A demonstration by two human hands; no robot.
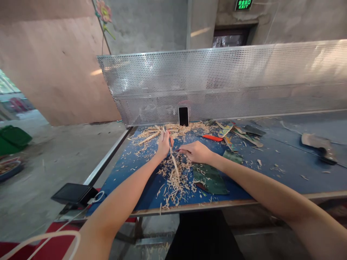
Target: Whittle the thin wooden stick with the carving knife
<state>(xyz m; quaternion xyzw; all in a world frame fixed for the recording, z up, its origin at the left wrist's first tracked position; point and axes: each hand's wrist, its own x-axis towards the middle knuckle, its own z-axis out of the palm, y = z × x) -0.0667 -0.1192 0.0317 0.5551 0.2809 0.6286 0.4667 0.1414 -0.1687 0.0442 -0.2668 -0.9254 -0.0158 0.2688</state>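
Observation:
My left hand (164, 143) is closed around a pale wooden stick (175, 164), whose lower end slants down toward me over the shavings. Close by on the right, my right hand (198, 151) pinches a thin dark tool (178, 150) that points at the stick. It looks like a small knife blade, but too little of it shows to be sure. Curled wood shavings (176, 186) lie heaped beneath both hands. A dark green piece of sheet (213, 178) lies under my right forearm, sprinkled with shavings.
A phone (183, 116) leans against the perforated metal screen (162, 86) at the back. An orange-red handled object (212, 138) lies beside scraps (230, 131). A curved brown object (318, 143) is at right. A black device (74, 195) with a cable sits at the left corner.

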